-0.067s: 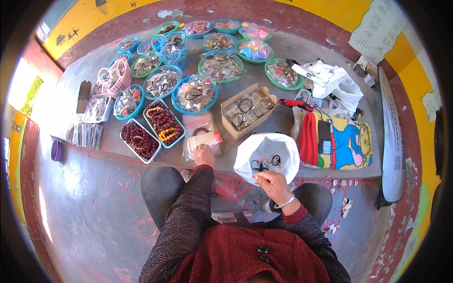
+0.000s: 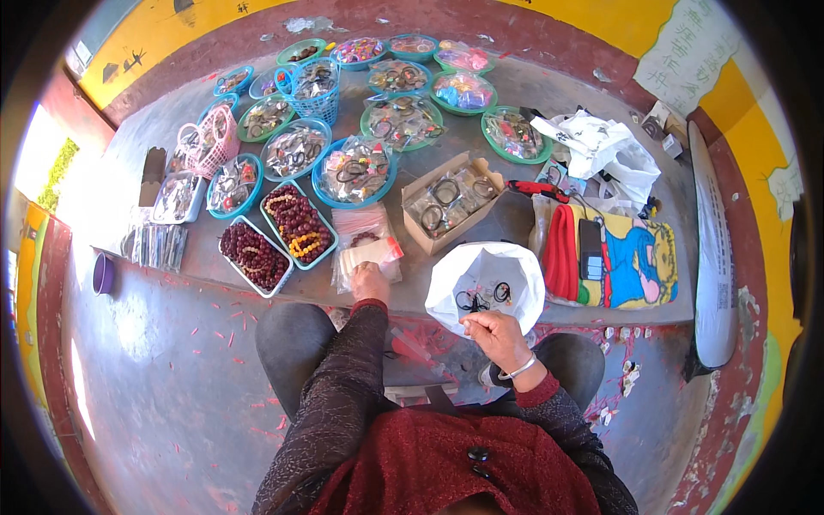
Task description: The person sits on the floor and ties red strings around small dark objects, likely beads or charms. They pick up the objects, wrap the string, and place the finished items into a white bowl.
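My left hand (image 2: 369, 281) is closed at the near end of a stack of clear plastic bags (image 2: 343, 225), its fingers curled over a bag there. Just beyond the fingers lies a cream-coloured piece (image 2: 369, 254) with a red corner, and past it a dark red bead bracelet (image 2: 366, 238). With thumb and finger, my right hand (image 2: 498, 336) pinches the near rim of a white bag (image 2: 440, 276), which stands open at the table edge. Several black hair ties (image 2: 471, 300) rest inside the bag. A silvery bangle circles my right wrist.
Two trays of bead bracelets (image 2: 256, 257) (image 2: 299, 225) are left of the plastic bags. A cardboard box (image 2: 419, 230) of packaged bands stands behind the white bag. Round baskets (image 2: 354, 204) of packaged goods fill the far side. A phone (image 2: 590, 249) lies on a colourful cloth (image 2: 663, 257) at right.
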